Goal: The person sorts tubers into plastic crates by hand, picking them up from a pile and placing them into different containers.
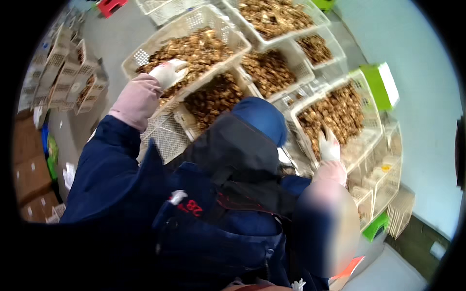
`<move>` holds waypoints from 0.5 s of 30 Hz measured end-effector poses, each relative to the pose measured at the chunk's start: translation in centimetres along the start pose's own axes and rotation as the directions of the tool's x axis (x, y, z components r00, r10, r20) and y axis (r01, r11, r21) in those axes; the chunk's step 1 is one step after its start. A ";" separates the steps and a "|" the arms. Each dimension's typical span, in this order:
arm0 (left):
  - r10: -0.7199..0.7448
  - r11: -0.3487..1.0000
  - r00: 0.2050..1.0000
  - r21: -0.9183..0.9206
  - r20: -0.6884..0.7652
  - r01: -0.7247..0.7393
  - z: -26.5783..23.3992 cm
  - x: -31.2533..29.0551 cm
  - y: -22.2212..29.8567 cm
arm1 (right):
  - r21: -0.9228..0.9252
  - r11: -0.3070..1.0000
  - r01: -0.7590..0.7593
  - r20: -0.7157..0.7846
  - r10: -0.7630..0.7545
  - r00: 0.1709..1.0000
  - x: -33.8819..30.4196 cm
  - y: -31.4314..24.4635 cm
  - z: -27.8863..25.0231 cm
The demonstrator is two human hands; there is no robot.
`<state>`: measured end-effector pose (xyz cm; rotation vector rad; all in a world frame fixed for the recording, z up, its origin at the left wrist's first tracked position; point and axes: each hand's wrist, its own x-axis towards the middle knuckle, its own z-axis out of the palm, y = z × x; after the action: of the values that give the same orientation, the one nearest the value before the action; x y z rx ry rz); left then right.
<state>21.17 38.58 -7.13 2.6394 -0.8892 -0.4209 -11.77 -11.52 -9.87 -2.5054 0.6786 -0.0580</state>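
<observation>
My left hand (169,72), in a white glove under a pink sleeve cover, rests over a large white plastic basket (138,57) of small, shiny golden-brown pieces (201,48). Its fingers are stretched and somewhat apart, and I see nothing held in them. On the right, my right hand (329,145) reaches into another white basket (371,128) with similar brown pieces (340,111). Its fingers point forward among the pieces, looking extended, with the tips partly lost against them. The exact kind of the pieces is too small to tell.
Between my arms stand a lower basket of darker pieces (213,99) and a further filled basket (269,72). More full baskets (276,19) lie ahead. Stacked baskets (63,72) and cardboard boxes (34,169) are at the left. A green stool (376,87) stands by the right wall (412,77).
</observation>
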 end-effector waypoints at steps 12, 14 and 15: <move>0.217 -0.518 0.976 -0.848 -0.005 0.111 6.5 10.4 38.5 | -0.013 0.919 -0.393 0.002 0.393 0.920 -2.7 10.2 -6.7; 0.067 -0.369 0.976 -0.904 0.206 0.216 8.1 11.0 38.4 | -0.092 0.901 -0.424 -0.025 0.423 0.906 -1.9 9.5 -5.2; -0.001 -0.385 0.958 -0.884 0.288 0.265 9.1 12.1 38.3 | -0.115 0.840 -0.531 -0.007 0.534 0.846 -0.9 7.9 -5.0</move>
<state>6.74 0.30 -2.44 0.8561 0.1061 -0.9229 -16.97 -19.27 -9.56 -2.3207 1.3785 0.2220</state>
